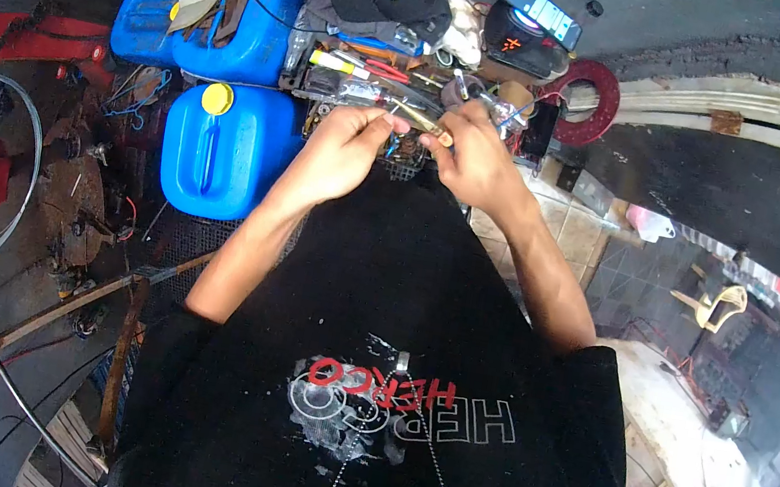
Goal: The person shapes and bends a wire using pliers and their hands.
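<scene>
black t-shirt (373, 291) is filling the foreground. r. hand (475, 161) is holding brass-coloured piece (426, 126) w/ closed fingers, above small metal parts (408, 155); l. hand (348, 152) is pinching narrow beside it, item btwn. fingertips too small to tell.

Glossy smooth blue plastic jug (258, 155); matt black cloth shirt (384, 283); rough brown wood strip (70, 307).
</scene>
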Action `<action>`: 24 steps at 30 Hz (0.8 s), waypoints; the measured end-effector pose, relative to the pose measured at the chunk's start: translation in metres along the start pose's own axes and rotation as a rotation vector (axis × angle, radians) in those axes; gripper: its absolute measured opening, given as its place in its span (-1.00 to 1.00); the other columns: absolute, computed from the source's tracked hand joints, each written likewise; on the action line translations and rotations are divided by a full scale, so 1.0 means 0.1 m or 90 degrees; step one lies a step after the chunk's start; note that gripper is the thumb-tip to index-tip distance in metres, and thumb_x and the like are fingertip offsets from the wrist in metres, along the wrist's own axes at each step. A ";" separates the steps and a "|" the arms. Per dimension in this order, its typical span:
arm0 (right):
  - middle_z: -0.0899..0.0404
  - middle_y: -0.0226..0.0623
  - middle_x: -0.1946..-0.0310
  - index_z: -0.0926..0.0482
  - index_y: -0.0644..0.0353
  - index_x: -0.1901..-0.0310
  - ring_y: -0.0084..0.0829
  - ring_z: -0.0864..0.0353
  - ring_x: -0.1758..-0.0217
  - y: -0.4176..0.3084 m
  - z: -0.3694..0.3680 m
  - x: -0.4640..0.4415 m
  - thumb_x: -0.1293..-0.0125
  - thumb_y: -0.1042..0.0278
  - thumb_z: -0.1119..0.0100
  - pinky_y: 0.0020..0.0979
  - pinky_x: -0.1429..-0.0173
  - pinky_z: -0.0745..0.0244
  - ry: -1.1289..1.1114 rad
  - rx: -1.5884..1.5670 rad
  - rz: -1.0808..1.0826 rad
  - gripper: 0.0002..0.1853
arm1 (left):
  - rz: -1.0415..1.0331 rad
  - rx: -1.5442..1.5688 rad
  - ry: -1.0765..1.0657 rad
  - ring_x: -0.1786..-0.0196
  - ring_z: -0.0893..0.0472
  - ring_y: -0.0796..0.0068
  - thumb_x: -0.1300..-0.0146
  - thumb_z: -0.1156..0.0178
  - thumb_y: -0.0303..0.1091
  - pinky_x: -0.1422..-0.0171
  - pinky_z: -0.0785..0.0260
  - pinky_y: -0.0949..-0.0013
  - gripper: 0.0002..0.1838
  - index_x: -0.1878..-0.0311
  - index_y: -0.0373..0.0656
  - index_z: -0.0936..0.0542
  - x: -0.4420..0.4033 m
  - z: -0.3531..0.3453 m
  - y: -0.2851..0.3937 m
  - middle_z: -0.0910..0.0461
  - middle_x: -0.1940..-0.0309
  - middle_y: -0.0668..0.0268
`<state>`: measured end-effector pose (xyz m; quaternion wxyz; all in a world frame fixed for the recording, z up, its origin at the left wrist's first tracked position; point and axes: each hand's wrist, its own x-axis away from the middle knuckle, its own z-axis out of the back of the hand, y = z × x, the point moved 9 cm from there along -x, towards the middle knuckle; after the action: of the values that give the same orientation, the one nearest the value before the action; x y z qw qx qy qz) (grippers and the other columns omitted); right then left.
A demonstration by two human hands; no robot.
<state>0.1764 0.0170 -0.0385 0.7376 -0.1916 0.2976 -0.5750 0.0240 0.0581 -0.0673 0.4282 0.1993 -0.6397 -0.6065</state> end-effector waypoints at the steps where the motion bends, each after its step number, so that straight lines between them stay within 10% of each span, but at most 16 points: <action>1: -0.63 0.17 0.29 -0.60 0.40 0.17 0.21 -0.64 0.18 0.02 -0.01 -0.02 -0.35 0.29 -0.33 0.04 0.09 -0.49 0.001 0.001 -0.003 -0.72 | 0.000 0.000 -0.003 0.46 -0.35 0.78 -0.59 -0.04 -0.26 0.40 -0.16 0.55 -0.68 0.08 -0.26 -0.72 -0.05 0.03 -0.05 -0.48 0.51 0.54; 4: -0.65 0.27 0.37 -0.63 0.44 0.18 0.23 -0.69 0.14 0.36 -0.50 0.10 -0.44 0.13 -0.23 0.07 0.05 -0.54 -0.240 -0.113 -0.231 -0.60 | 0.242 0.173 -0.100 0.63 -0.09 0.81 -0.58 -0.03 -0.22 0.59 0.18 0.53 -0.68 0.23 -0.18 -0.67 -0.12 -0.13 -0.53 -0.20 0.63 0.66; 16: -0.71 0.22 0.12 -0.69 0.37 0.11 0.16 -0.74 0.01 0.87 -1.63 0.74 -0.32 0.30 -0.23 0.02 -0.10 -0.64 -0.415 0.077 -0.365 -0.72 | 0.578 0.186 -0.152 0.68 -0.06 0.74 -0.51 -0.01 -0.23 0.67 0.11 0.54 -0.76 0.19 -0.16 -0.57 -0.16 -0.33 -2.12 -0.13 0.63 0.62; 21: -0.71 0.18 0.09 -0.68 0.35 0.10 0.19 -0.72 0.01 0.97 -1.64 0.72 -0.33 0.31 -0.25 0.00 -0.13 -0.62 -0.373 0.047 -0.442 -0.74 | 0.559 0.218 -0.176 0.67 -0.08 0.76 -0.49 -0.07 -0.26 0.67 0.13 0.57 -0.77 0.21 -0.17 -0.61 -0.26 -0.27 -2.10 -0.15 0.62 0.63; 24: -0.69 0.19 0.11 -0.67 0.34 0.09 0.22 -0.68 0.00 0.83 -1.41 0.51 -0.39 0.25 -0.23 0.02 -0.13 -0.57 -0.303 -0.074 -0.388 -0.72 | 0.327 0.110 -0.102 0.63 -0.19 0.79 -0.49 -0.10 -0.32 0.61 0.04 0.54 -0.78 0.08 -0.19 -0.70 -0.45 0.05 -1.44 -0.31 0.62 0.58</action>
<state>0.1526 -0.0016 -0.2072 0.5691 -0.4409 0.0793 -0.6895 0.0069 0.0687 -0.2171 0.4974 0.0182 -0.7503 -0.4351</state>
